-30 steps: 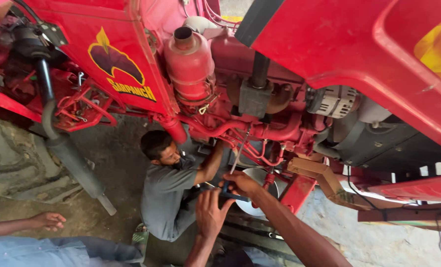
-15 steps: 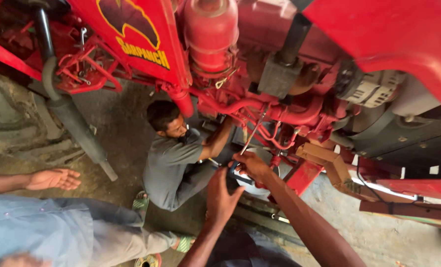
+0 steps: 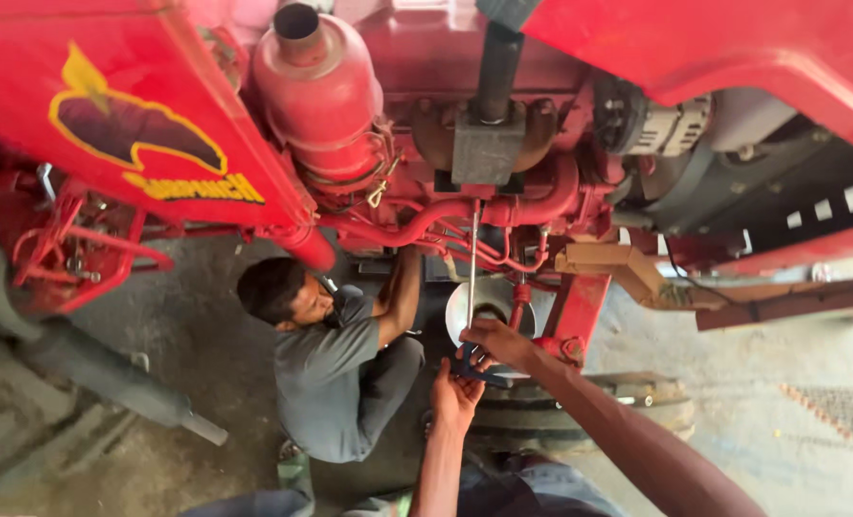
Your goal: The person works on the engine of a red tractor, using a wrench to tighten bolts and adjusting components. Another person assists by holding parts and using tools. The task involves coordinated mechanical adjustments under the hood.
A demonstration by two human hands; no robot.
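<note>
Head view: the camera looks down along the side of a red tractor engine (image 3: 465, 86).
Right hand (image 3: 493, 342): it is closed around the dark handle of a long tool (image 3: 471, 287), low on the tool, in front of a pale round part (image 3: 489, 302).
Long tool: a thin metal shaft stands nearly upright and goes up to the red pipes (image 3: 417, 222) under the grey box-shaped block (image 3: 488, 144).
Left hand (image 3: 455, 394): it is just under the right hand, fingers curled up to the dark lower end of the tool; a firm grip I cannot tell.
Other person (image 3: 336, 359): in a grey shirt, crouched on the floor (image 3: 187, 325) left of the hands, one arm raised into the engine.
</note>
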